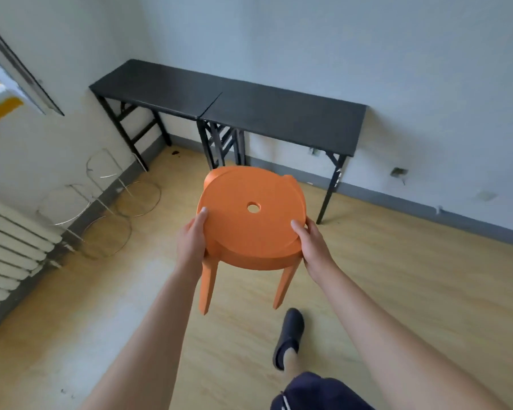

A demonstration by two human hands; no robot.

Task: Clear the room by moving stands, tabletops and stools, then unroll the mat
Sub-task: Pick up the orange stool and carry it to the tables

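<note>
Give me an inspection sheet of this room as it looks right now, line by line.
Surface: yellowish floor, scuffed, with a dark stain near the table legs.
Job's things: orange stool lifted off the floor; two black tables end to end against the far wall; wire stands by the left wall.
Clutter: nothing seen.
Grippers: left hand and right hand each grip the stool's seat edge, thumbs on top.
Cables: nothing seen.
Surroundings: radiator and window at left; slippered foot below the stool.
</note>
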